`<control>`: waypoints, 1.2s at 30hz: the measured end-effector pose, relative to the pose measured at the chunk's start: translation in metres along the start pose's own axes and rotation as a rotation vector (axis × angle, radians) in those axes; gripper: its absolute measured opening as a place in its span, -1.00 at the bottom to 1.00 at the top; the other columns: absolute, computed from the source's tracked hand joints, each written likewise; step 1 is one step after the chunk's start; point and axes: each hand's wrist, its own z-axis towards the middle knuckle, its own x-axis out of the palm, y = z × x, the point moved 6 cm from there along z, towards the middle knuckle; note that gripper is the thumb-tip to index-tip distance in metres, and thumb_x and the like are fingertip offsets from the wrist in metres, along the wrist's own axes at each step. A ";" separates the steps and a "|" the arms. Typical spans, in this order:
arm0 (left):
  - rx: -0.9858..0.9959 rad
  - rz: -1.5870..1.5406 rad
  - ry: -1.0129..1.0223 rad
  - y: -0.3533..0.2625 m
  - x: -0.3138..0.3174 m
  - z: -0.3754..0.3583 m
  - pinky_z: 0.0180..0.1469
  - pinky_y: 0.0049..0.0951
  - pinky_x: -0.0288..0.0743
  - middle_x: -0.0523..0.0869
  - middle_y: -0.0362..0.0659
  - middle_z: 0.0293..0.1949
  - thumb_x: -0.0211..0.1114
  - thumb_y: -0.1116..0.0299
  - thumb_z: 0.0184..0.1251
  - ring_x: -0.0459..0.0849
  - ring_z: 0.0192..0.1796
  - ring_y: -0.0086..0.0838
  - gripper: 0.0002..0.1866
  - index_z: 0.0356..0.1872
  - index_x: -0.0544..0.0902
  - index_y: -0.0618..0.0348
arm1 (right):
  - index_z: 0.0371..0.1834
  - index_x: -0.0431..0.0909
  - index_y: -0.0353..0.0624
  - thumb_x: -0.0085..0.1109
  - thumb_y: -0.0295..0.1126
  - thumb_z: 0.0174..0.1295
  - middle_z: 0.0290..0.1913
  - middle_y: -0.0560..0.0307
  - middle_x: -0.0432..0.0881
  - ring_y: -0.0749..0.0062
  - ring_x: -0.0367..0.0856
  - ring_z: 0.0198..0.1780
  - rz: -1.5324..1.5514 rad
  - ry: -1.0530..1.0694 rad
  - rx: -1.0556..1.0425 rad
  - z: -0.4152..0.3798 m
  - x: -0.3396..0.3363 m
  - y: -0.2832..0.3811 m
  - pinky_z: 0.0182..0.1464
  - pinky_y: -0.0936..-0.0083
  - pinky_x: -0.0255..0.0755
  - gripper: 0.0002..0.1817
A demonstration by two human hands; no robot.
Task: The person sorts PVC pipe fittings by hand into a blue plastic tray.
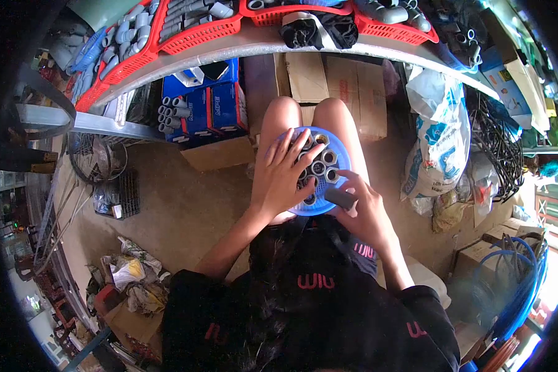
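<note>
A round blue plastic basket [304,209] rests on my lap, between my thighs. Several grey threaded pipe fittings [318,168] stand in it with their round openings facing up. My left hand [280,177] lies over the basket's left side, fingers spread across the fittings and hiding some of them. At the basket's lower right, my right hand [371,208] grips a larger grey pipe fitting [340,198] lying on its side. The index finger of that hand reaches to a fitting [332,175] at the basket's right side.
Red baskets [201,31] of grey pipe fittings line the shelf ahead. Below it are blue boxes [211,105], stacked grey pipe pieces [172,113] and cardboard boxes [353,93]. A white sack [437,136] hangs at right. Coiled blue hose [527,273] and a scrap-filled box [133,322] flank me.
</note>
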 end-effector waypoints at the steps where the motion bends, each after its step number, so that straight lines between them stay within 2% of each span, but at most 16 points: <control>1: 0.000 -0.024 0.006 0.001 0.001 0.000 0.49 0.00 -0.02 0.23 -0.03 0.48 0.27 0.14 0.13 0.13 0.51 -0.02 -0.29 0.41 0.36 -0.20 | 0.10 0.49 -0.12 0.32 -0.55 -0.02 0.08 -0.12 0.47 0.01 0.65 -0.12 -0.041 -0.001 0.001 0.000 0.003 -0.004 -0.09 0.31 0.57 -0.48; 3: 0.000 -0.041 0.011 0.003 0.002 0.000 0.49 0.04 -0.05 0.21 -0.02 0.48 0.26 0.14 0.12 0.11 0.51 0.01 -0.27 0.41 0.35 -0.21 | 0.02 0.51 -0.13 0.34 -0.55 -0.04 0.00 -0.09 0.51 0.00 0.67 -0.19 -0.124 -0.002 -0.003 0.006 0.013 -0.019 -0.14 0.29 0.59 -0.53; 6: -0.004 -0.023 0.029 0.003 0.003 -0.003 0.50 0.04 -0.05 0.20 -0.03 0.49 0.28 0.15 0.11 0.11 0.51 0.01 -0.26 0.42 0.34 -0.22 | -0.03 0.58 -0.15 0.39 -0.63 -0.09 -0.10 -0.01 0.57 0.30 0.68 -0.26 -0.303 -0.203 -0.192 0.007 0.017 -0.017 -0.27 0.39 0.58 -0.53; 7: -0.002 -0.017 0.040 0.001 0.001 -0.003 0.50 0.04 -0.05 0.20 -0.03 0.49 0.28 0.15 0.10 0.11 0.51 0.01 -0.25 0.43 0.33 -0.22 | -0.06 0.59 -0.15 0.40 -0.61 -0.10 -0.17 0.02 0.59 0.27 0.67 -0.22 -0.271 -0.176 -0.131 0.008 0.018 -0.018 -0.20 0.35 0.58 -0.56; 10: -0.001 -0.017 0.055 0.001 0.001 -0.003 0.50 0.04 -0.05 0.20 -0.04 0.49 0.29 0.16 0.09 0.11 0.52 0.00 -0.23 0.44 0.32 -0.23 | -0.10 0.57 -0.10 0.36 -0.52 -0.08 -0.15 0.02 0.58 0.07 0.65 -0.10 -0.250 -0.113 -0.168 0.012 0.017 -0.011 -0.08 0.28 0.57 -0.61; 13: -0.002 -0.049 0.050 0.004 0.000 -0.002 0.50 0.04 -0.05 0.19 -0.02 0.49 0.29 0.17 0.10 0.10 0.52 0.01 -0.22 0.44 0.31 -0.22 | -0.13 0.60 -0.10 0.38 -0.46 -0.07 -0.15 0.02 0.59 0.07 0.65 -0.10 -0.346 -0.106 -0.202 0.013 0.008 0.007 -0.04 0.26 0.54 -0.64; 17: 0.005 -0.088 0.031 0.004 -0.004 0.000 0.49 0.03 -0.04 0.18 0.02 0.49 0.30 0.20 0.09 0.10 0.52 0.00 -0.21 0.45 0.30 -0.17 | -0.14 0.64 -0.08 0.37 -0.42 0.01 -0.13 0.01 0.59 0.08 0.63 -0.05 -0.234 -0.142 -0.138 0.024 -0.004 0.005 0.01 0.27 0.52 -0.71; 20: -0.010 -0.087 -0.062 0.003 -0.014 -0.002 0.47 -0.05 0.03 0.28 0.00 0.45 0.30 0.23 0.10 0.24 0.48 -0.09 -0.24 0.42 0.32 -0.08 | -0.13 0.64 -0.08 0.36 -0.43 0.02 -0.12 0.01 0.58 0.08 0.61 -0.04 -0.248 -0.200 -0.212 0.035 -0.008 0.013 0.03 0.26 0.50 -0.71; 23: -0.087 -0.314 -0.193 0.017 -0.031 -0.015 0.47 -0.01 0.00 0.28 0.05 0.44 0.31 0.31 0.07 0.21 0.49 -0.07 -0.22 0.43 0.31 0.07 | -0.13 0.63 -0.09 0.36 -0.45 0.03 -0.10 -0.01 0.56 0.06 0.60 -0.03 -0.266 -0.195 -0.288 0.042 -0.010 0.025 0.06 0.25 0.49 -0.71; 24: -0.138 -0.334 -0.298 0.023 -0.038 -0.022 0.46 -0.07 0.05 0.39 0.03 0.38 0.28 0.43 0.10 0.28 0.47 -0.08 -0.31 0.36 0.38 0.15 | -0.13 0.63 -0.10 0.36 -0.46 0.02 -0.10 -0.01 0.56 0.05 0.60 -0.03 -0.270 -0.196 -0.309 0.044 -0.010 0.027 0.06 0.25 0.49 -0.71; 26: -0.262 -0.274 -0.413 0.038 -0.039 -0.040 0.43 -0.12 0.15 0.52 0.00 0.27 0.23 0.52 0.12 0.37 0.40 -0.08 -0.47 0.21 0.51 0.18 | -0.13 0.63 -0.09 0.37 -0.46 0.01 -0.07 0.01 0.55 0.07 0.59 -0.01 -0.218 -0.170 -0.328 0.049 -0.006 0.026 0.08 0.26 0.48 -0.70; 28: -0.299 -0.242 -0.439 0.045 -0.042 -0.050 0.28 -0.19 0.32 0.66 -0.06 -0.01 0.29 0.55 0.11 0.55 0.16 -0.15 -0.70 -0.08 0.65 0.20 | -0.13 0.64 -0.09 0.37 -0.47 0.00 -0.06 0.02 0.56 0.08 0.58 0.00 -0.192 -0.147 -0.366 0.055 0.000 0.025 0.09 0.26 0.47 -0.69; 30: -0.300 -0.233 -0.387 0.049 -0.038 -0.055 0.16 -0.17 0.29 0.63 -0.14 -0.12 0.42 0.42 0.07 0.51 0.06 -0.19 -0.70 -0.11 0.68 0.08 | -0.11 0.65 -0.10 0.35 -0.52 0.00 -0.05 0.04 0.57 0.10 0.58 0.02 -0.261 -0.107 -0.434 0.063 0.009 0.032 0.09 0.28 0.47 -0.68; 33: -0.352 -0.200 -0.330 0.044 -0.037 -0.051 -0.04 -0.26 0.38 0.60 -0.16 -0.29 0.51 0.43 -0.03 0.50 -0.16 -0.27 -0.70 -0.19 0.73 0.11 | -0.10 0.67 -0.10 0.31 -0.56 0.01 -0.04 0.04 0.57 0.11 0.56 0.03 -0.313 -0.088 -0.505 0.074 0.019 0.046 0.08 0.28 0.47 -0.67; 36: -0.330 -0.171 -0.394 0.042 -0.034 -0.041 -0.10 -0.29 0.36 0.55 -0.19 -0.36 0.57 0.37 -0.09 0.46 -0.21 -0.29 -0.68 -0.22 0.75 0.10 | -0.10 0.66 -0.08 0.26 -0.56 0.03 -0.06 0.03 0.57 0.10 0.55 0.00 -0.287 -0.149 -0.510 0.080 0.019 0.049 0.05 0.26 0.45 -0.69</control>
